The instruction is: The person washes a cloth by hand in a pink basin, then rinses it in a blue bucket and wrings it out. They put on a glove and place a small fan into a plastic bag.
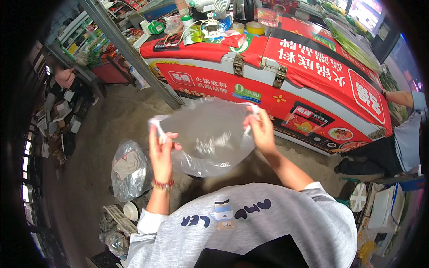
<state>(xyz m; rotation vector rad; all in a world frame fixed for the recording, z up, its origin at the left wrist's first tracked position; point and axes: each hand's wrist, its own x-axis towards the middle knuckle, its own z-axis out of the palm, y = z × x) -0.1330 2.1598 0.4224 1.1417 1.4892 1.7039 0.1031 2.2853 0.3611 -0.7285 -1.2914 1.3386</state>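
Observation:
A large, thin, translucent plastic bag [211, 134] is spread between my two hands in front of my body. My left hand [162, 147], with a red beaded bracelet at the wrist, pinches the bag's left edge between thumb and fingers. The bag's right edge is gripped by my right hand [259, 125], its fingertips closed on the bunched plastic. The bag looks puffed out between them, and the concrete floor shows dimly through it. Whether anything lies inside the bag cannot be told.
Beyond the bag stands a chest freezer [214, 78] in red printed covering, with a fan [211, 6] on top. A clear bag [130, 171] with a cloth lies on the floor at left, near a white bowl [131, 211]. A person [407, 134] stands at right, another [68, 78] far left.

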